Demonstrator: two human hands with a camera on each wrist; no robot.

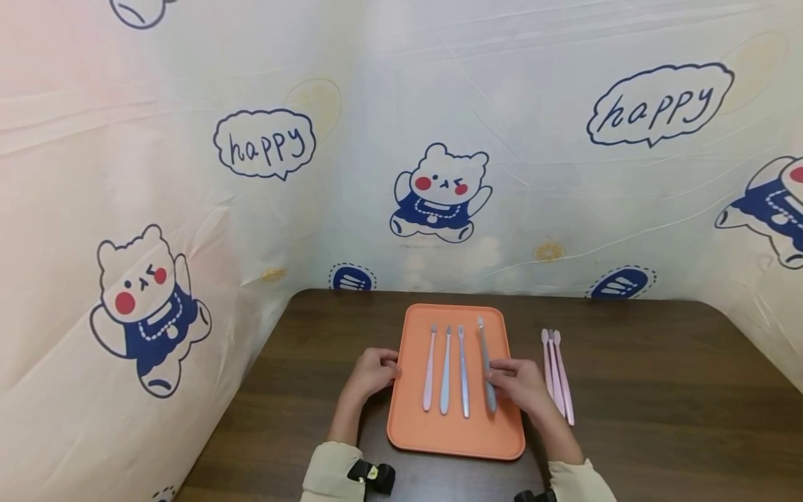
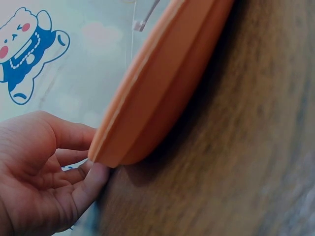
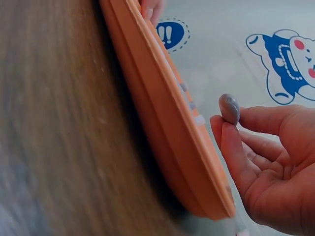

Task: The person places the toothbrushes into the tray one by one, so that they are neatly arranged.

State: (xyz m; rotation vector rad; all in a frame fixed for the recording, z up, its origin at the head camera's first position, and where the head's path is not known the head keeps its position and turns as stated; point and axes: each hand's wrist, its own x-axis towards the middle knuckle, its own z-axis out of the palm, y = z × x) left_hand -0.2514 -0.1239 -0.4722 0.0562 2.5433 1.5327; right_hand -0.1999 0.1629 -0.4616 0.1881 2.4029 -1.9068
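Observation:
An orange tray (image 1: 454, 439) lies on the table. Its left rim is pinched between the thumb and fingers of my left hand (image 1: 371, 373); the left wrist view shows the fingertips on the tray edge (image 2: 142, 98). My right hand (image 1: 522, 382) pinches a grey toothbrush (image 1: 486, 359) by its handle over the tray's right side. In the right wrist view the handle end (image 3: 229, 108) stands apart from the tray rim. Left of it, a pink toothbrush (image 1: 430, 369), a light blue toothbrush (image 1: 446, 376) and a blue toothbrush (image 1: 463, 376) lie side by side, heads away from me.
Several pink toothbrushes (image 1: 555, 373) lie close together on the dark wooden table (image 1: 677, 390), right of the tray and beside my right forearm. A printed curtain (image 1: 351, 209) hangs behind the table and along its sides.

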